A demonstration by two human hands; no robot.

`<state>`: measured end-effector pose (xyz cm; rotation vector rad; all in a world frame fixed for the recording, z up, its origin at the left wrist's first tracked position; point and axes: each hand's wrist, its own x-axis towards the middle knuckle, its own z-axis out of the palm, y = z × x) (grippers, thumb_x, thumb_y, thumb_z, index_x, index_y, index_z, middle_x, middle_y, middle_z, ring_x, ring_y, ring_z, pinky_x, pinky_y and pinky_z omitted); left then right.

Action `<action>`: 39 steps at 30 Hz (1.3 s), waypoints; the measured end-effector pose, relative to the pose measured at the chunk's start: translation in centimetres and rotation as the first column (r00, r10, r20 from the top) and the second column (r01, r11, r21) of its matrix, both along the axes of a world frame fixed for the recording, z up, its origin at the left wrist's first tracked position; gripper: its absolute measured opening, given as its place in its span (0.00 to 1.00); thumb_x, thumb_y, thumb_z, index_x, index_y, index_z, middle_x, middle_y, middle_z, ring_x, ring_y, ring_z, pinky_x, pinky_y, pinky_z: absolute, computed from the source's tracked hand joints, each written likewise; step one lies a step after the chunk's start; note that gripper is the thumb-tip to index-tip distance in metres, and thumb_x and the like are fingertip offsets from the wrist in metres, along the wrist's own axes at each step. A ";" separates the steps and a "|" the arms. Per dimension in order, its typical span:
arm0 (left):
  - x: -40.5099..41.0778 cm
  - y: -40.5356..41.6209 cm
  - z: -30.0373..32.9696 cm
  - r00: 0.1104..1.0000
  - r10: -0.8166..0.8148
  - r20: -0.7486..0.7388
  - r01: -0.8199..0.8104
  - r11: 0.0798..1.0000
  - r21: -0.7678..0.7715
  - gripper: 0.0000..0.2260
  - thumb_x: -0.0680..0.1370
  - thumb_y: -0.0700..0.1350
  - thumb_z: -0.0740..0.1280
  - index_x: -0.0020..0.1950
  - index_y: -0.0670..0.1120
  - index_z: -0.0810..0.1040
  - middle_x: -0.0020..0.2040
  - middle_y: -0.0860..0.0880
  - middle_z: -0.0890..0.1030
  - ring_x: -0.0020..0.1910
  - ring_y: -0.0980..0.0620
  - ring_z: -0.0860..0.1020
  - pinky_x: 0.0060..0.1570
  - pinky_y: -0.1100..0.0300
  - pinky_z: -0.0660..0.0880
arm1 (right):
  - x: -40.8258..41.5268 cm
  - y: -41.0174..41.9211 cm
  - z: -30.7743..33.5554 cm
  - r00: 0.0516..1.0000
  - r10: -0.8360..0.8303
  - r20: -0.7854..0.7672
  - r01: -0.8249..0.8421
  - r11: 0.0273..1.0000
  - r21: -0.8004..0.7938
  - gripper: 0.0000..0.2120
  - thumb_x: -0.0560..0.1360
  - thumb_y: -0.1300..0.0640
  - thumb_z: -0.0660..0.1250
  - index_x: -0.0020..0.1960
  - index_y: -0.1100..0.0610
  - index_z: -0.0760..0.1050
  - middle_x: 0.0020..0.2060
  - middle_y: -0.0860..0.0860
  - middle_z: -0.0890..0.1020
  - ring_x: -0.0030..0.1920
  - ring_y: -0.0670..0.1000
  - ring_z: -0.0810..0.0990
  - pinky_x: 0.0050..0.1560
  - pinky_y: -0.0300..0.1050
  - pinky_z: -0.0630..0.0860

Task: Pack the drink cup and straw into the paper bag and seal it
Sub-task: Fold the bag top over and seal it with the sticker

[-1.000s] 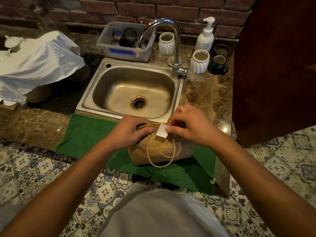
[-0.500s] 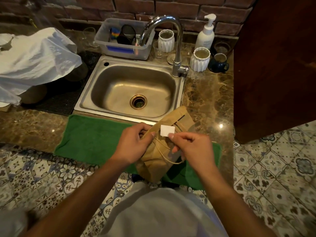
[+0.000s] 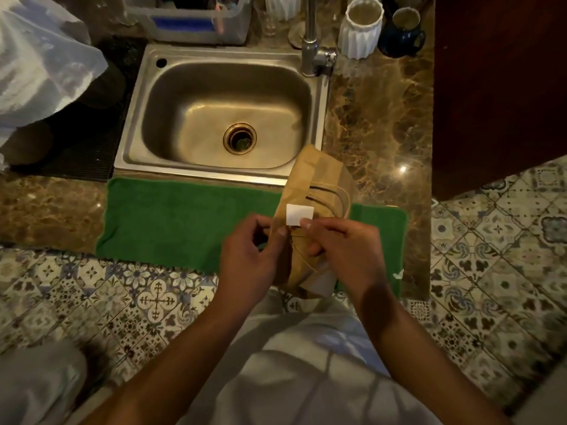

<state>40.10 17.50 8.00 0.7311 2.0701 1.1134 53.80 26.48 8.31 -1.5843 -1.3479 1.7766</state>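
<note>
The brown paper bag [image 3: 319, 176] lies tilted, its far end up toward the sink and its near end over the counter's front edge, with its cord handles draped across it. A small white square sticker [image 3: 299, 214] sits on the bag's folded part. My left hand [image 3: 250, 259] grips the bag's left side, thumb by the sticker's lower corner. My right hand [image 3: 340, 243] pinches the sticker's lower right corner and holds the bag from the right. The cup and straw are not visible.
A green towel [image 3: 184, 219] lies along the marble counter's front edge under the bag. Behind it is the steel sink [image 3: 221, 115] with its tap [image 3: 311, 50]. White ribbed cups [image 3: 362, 26], a dark mug [image 3: 403, 32], a plastic tub [image 3: 190, 19] and a white plastic bag [image 3: 40, 65] stand around.
The bag has been lifted off the towel and turned from lying crosswise to pointing away from me. Both hands moved toward me with it, the sticker still between them.
</note>
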 end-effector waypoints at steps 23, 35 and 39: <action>2.3 -0.8 -0.1 0.941 0.005 0.338 -0.018 0.999 0.034 0.09 0.80 0.46 0.69 0.44 0.45 0.72 0.36 0.46 0.77 0.34 0.53 0.74 0.32 0.56 0.72 | 0.3 -0.1 -0.5 0.898 0.148 0.414 -0.288 0.909 0.300 0.12 0.68 0.31 0.73 0.36 0.39 0.81 0.31 0.29 0.80 0.33 0.37 0.80 0.29 0.40 0.74; 2.9 -0.2 -0.1 0.878 0.055 0.476 -0.057 0.998 -0.010 0.06 0.77 0.46 0.71 0.49 0.45 0.82 0.42 0.46 0.85 0.39 0.50 0.82 0.39 0.53 0.80 | 0.7 0.9 -0.5 0.777 0.185 0.601 -0.462 0.817 0.345 0.19 0.71 0.31 0.70 0.35 0.46 0.81 0.28 0.42 0.80 0.29 0.41 0.76 0.28 0.36 0.63; 2.1 0.8 0.3 0.803 0.111 0.585 -0.084 0.994 -0.074 0.15 0.72 0.56 0.69 0.51 0.47 0.85 0.48 0.43 0.86 0.46 0.46 0.84 0.43 0.50 0.80 | 0.3 0.9 -0.3 0.767 0.186 0.614 -0.494 0.782 0.380 0.17 0.72 0.33 0.71 0.35 0.45 0.81 0.28 0.41 0.80 0.29 0.40 0.76 0.27 0.34 0.61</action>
